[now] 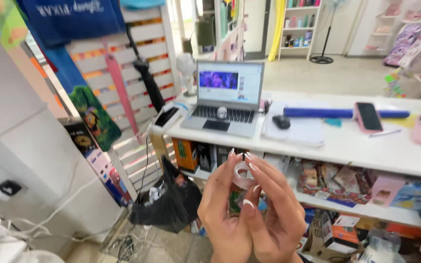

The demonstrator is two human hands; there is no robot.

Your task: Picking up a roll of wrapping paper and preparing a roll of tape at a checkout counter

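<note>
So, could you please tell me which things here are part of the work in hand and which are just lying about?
In hand:
- roll of clear tape
- left hand
- right hand

Lying about:
- laptop
- pink phone
- blue tube
- black bag

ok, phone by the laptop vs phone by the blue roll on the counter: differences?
The phone beside the laptop has a white edge; the phone by the blue roll sits in a pink case. The first lies at the counter's left corner, the second toward the right, overlapping the blue roll. Both lie flat, dark screens up, away from both hands.
</note>
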